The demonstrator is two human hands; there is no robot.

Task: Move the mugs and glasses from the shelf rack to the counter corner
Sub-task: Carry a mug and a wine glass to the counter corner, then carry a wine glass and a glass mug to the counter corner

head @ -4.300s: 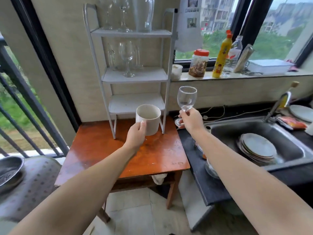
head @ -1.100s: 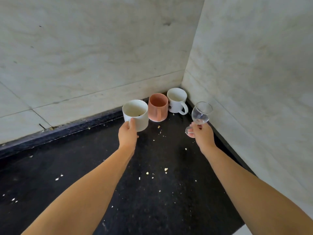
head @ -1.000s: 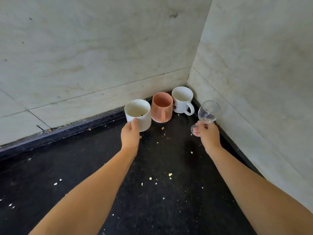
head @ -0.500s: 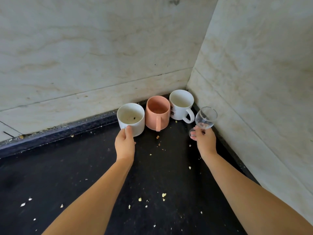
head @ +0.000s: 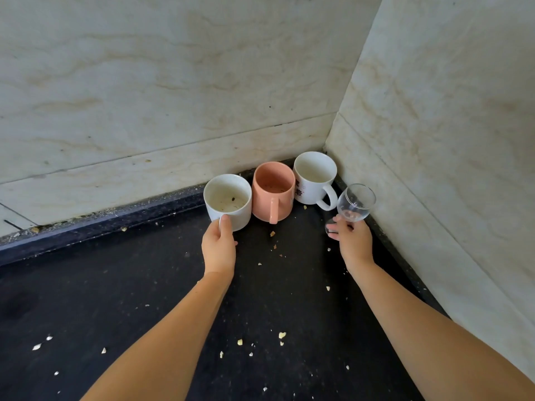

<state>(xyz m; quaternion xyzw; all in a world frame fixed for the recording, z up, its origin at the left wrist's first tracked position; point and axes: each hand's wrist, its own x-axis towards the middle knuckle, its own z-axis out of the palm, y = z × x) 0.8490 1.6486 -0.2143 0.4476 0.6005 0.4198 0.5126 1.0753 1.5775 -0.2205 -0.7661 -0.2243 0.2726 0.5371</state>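
Observation:
A white mug (head: 231,205) stands on the black counter (head: 144,285), touching the left side of a pink mug (head: 273,193). My left hand (head: 219,244) grips the white mug's near wall, thumb up on its side. Behind the pink mug, in the very corner, stands a white mug with a handle (head: 314,178). My right hand (head: 351,240) holds a small clear wine glass (head: 355,202) by its stem, right of the handled mug and close to the right wall. The glass's foot is partly hidden by my fingers; whether it touches the counter I cannot tell.
Two pale marble walls (head: 173,82) meet at the corner and close it off at the back and right. Pale crumbs (head: 282,334) lie scattered over the dark counter. A raised black lip (head: 101,224) runs along the back wall.
Since the rack, both hands have carried the white mug and the glass to the corner. Over the last second the white mug came down against the pink mug and the glass sank lower.

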